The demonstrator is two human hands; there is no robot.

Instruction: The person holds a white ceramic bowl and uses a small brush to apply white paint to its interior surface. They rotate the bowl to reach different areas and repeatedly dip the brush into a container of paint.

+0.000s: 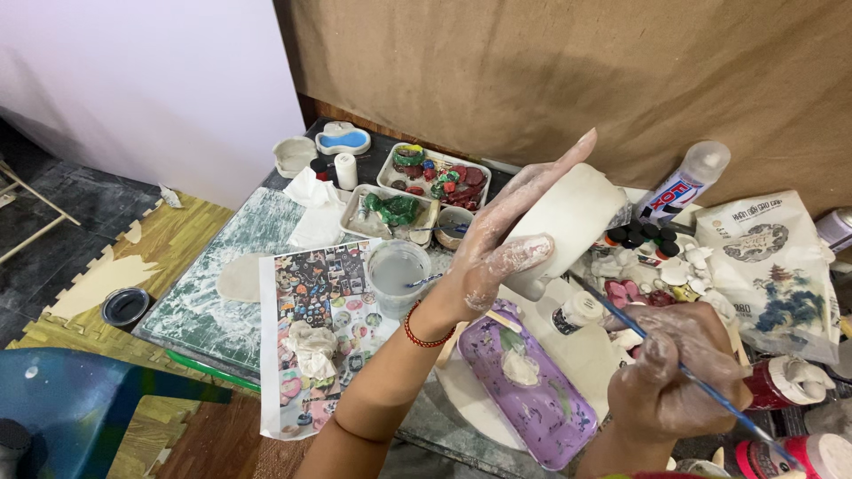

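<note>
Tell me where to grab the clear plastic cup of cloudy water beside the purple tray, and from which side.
Take the clear plastic cup of cloudy water around its upper wall, coming from its left side over the printed picture sheet. It stands upright and open-topped, with a thin tool leaning out on the right rim toward the left hand, so a side grip with the fingers below the rim probably avoids spilling.

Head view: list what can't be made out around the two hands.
- White clay piece: its far face is hidden by the left hand.
- Paintbrush: its tip is lost behind the piece.
- Right hand: its wrist is cut by the bottom edge.
- Small pieces in the far tray: too small to identify.
</note>
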